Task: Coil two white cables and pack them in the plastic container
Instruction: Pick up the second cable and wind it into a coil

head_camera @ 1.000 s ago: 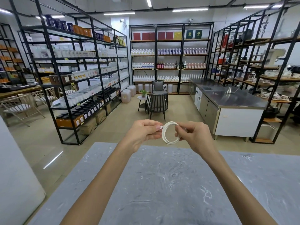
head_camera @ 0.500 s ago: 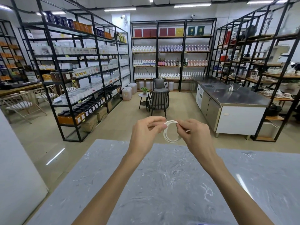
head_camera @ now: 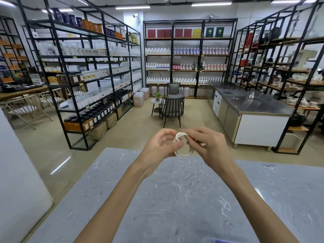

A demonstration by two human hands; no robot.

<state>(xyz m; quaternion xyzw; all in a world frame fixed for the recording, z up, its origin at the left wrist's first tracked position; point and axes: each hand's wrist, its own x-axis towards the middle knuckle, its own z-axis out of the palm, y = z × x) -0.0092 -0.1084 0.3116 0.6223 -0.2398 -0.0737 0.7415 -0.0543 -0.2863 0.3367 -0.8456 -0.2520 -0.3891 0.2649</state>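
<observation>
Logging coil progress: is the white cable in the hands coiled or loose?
Coiled. The cable forms a small round loop of several turns, pinched between the left hand and right hand above the table.

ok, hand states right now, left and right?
Left hand: pinches the coiled white cable, left side.
Right hand: pinches the same coil at its top.

It was a shop: black metal racks [head_camera: 84, 71] lined the walls, stocked with rows of labelled bottles [head_camera: 185, 50] and jars [head_camera: 98, 114], beside a steel counter [head_camera: 254, 104].
</observation>
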